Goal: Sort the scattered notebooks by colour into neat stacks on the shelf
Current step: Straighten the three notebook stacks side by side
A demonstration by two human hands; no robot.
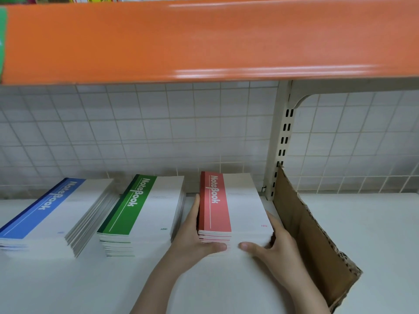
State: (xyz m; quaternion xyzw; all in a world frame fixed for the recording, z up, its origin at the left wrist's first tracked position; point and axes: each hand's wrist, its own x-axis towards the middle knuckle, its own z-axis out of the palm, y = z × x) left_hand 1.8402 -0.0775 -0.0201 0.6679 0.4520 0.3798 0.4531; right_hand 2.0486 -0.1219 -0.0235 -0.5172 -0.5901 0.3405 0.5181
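Three stacks of notebooks lie on the white shelf [68,279]. The blue stack [52,214] is at the left and its right edge is fanned out unevenly. A green stack [142,211] sits in the middle. The red stack [235,207] is at the right. My left hand [192,236] holds the red stack's left side, thumb across its front edge. My right hand [272,243] holds the stack's right side, thumb on the front edge too.
A brown cardboard divider [313,241] stands upright just right of the red stack, against the slotted metal upright [281,141]. An orange shelf edge [204,41] hangs overhead. Behind is a white wire grid back panel [136,132]. More white shelf lies right of the divider.
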